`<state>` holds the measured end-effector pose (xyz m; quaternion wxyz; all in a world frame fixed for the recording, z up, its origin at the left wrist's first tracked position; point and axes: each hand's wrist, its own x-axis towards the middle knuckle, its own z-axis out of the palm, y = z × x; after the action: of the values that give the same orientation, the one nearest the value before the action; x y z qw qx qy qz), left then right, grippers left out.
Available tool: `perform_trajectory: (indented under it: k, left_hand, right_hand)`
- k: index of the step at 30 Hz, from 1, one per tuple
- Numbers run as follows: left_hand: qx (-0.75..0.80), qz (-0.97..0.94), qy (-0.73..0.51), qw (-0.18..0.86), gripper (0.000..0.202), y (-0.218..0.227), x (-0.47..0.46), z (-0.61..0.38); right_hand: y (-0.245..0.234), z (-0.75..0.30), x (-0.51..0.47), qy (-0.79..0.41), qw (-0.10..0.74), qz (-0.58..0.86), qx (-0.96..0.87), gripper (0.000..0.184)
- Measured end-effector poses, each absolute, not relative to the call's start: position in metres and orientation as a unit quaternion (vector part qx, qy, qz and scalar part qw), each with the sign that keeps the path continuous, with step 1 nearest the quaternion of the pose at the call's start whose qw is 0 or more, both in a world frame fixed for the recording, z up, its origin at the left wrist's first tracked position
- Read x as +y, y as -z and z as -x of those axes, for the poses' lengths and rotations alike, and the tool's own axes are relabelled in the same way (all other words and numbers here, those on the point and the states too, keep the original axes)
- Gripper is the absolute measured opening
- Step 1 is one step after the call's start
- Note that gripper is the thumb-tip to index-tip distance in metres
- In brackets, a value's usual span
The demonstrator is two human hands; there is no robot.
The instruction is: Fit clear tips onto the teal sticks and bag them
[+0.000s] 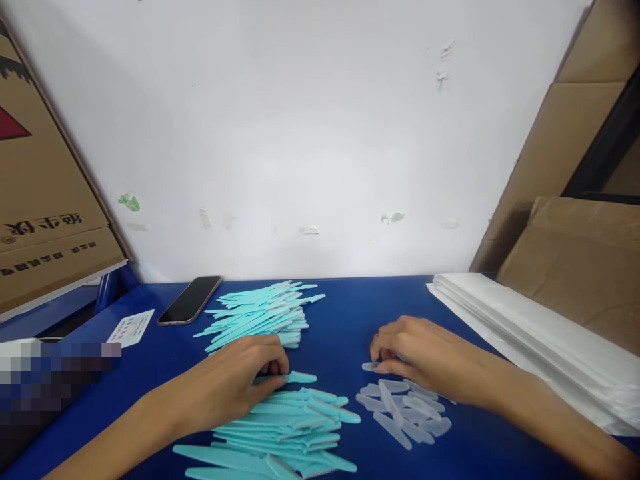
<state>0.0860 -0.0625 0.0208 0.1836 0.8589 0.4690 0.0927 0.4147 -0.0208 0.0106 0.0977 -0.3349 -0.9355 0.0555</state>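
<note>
My left hand (245,373) is closed on a turquoise eyebrow razor (301,377), whose blade end sticks out to the right past the fingertips. Just below that hand lies a pile of similar turquoise razors (295,420). A second pile of them (265,310), with blades toward the right, spreads out beyond the hand. On the right, my right hand (413,350) pinches a small clear plastic blade cover (370,367) between thumb and fingers. Several more translucent covers (405,410) lie in a loose heap under and in front of this hand.
A phone (191,301) and a white printed card (132,328) lie at the left of the blue table (340,333). White folded sheets (540,340) are stacked on the right. Cardboard boxes (45,173) (580,267) flank both sides, and a white wall (310,133) closes the back.
</note>
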Motion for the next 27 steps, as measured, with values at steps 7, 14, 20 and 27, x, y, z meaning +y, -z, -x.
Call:
perform_trajectory:
  k: [7, 14, 20, 27]
  left_hand:
    - [0.461, -0.87, -0.105, 0.142, 0.014, -0.015, -0.063, -0.09]
    - [0.403, -0.891, -0.198, 0.072, 0.016, -0.011, -0.058, -0.09]
    - [0.385, -0.898, -0.212, -0.002, 0.017, -0.004, -0.052, -0.087]
    - [0.387, -0.895, -0.224, -0.017, 0.017, -0.001, -0.053, -0.089]
  right_hand:
    - [0.005, -0.41, -0.019, -0.024, 0.102, 0.309, -0.945, 0.018]
    - [0.008, -0.406, -0.022, 0.023, 0.101, 0.303, -0.947, 0.037]
    - [0.006, -0.396, -0.024, 0.081, 0.087, 0.3, -0.946, 0.014]
    - [0.0, -0.393, -0.028, 0.036, 0.127, 0.314, -0.94, 0.007]
